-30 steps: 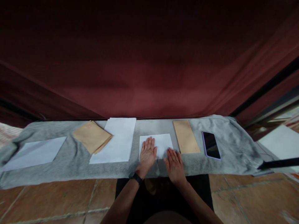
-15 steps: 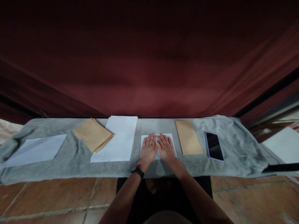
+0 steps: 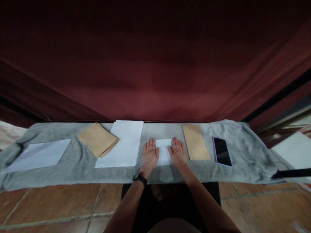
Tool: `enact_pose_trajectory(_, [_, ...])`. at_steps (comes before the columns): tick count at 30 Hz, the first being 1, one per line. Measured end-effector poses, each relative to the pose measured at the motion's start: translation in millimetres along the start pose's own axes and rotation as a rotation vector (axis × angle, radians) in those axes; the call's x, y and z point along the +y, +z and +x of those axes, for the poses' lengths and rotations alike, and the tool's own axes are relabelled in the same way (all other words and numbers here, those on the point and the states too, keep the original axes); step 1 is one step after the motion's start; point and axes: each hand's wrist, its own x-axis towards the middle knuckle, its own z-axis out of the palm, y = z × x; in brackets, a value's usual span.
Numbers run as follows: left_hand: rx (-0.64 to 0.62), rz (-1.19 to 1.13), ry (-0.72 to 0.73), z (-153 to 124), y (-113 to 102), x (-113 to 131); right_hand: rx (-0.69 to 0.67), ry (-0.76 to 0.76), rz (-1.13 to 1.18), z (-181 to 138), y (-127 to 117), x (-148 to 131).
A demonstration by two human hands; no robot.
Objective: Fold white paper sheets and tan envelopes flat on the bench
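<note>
A small white sheet of paper (image 3: 164, 152), perhaps folded, lies flat on the grey cloth in front of me. My left hand (image 3: 150, 155) rests palm down over its left edge, fingers stretched forward. Over the right edge lies my right hand (image 3: 177, 153), also flat with its fingers out. The middle of the paper shows between the two thumbs; both side edges are partly covered. Just right of my right hand is a brown envelope (image 3: 196, 142). To the left of my left hand is a stack of larger white sheets (image 3: 125, 145).
Several brown envelopes (image 3: 97, 139) overlap the white stack's left side. Farther left lies another white sheet (image 3: 41, 156). A phone (image 3: 222, 152) in a lilac case sits on the right of the grey cloth (image 3: 247, 155). A dark red curtain (image 3: 150, 81) hangs behind the table.
My hands have slid apart from the middle of the small paper to its two side edges, uncovering its centre. The other things lie as before.
</note>
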Motion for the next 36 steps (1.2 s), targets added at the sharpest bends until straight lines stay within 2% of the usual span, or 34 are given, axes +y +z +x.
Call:
enact_pose_trajectory(5, [0.057,-0.036,-0.046,-8,1,-6,0.034,0.019,-0.018,-6,-2,3])
enact_pose_trajectory(9, [0.122,-0.065,-0.058,-26,0,2,0.035,0.029,-0.017,-7,-2,3])
enact_pose_trajectory(12, [0.134,-0.083,0.03,-44,-3,18,0.032,0.03,-0.001,-6,-2,3])
enact_pose_trajectory(16, [0.072,-0.076,0.125,-62,-8,32,0.04,0.021,0.01,-5,-2,4])
enact_pose_trajectory(20, [0.033,-0.049,0.112,-65,-11,26,0.047,0.028,0.021,-6,-2,4])
enact_pose_trajectory(25, [0.056,-0.019,0.066,-68,-10,11,0.079,0.051,0.034,-10,-4,4])
enact_pose_trajectory(29, [0.069,-0.014,0.042,-70,-11,9,0.081,0.084,0.038,-20,-14,-1])
enact_pose_trajectory(31, [0.082,-0.014,0.031,-69,-11,12,0.074,0.051,0.058,-30,-20,-7])
enact_pose_trajectory(33, [0.092,-0.021,0.042,-69,-11,16,0.039,-0.05,0.094,-42,-26,-15])
enact_pose_trajectory(36, [0.064,-0.045,0.139,-69,-11,24,-0.044,-0.222,0.144,-60,-35,-25])
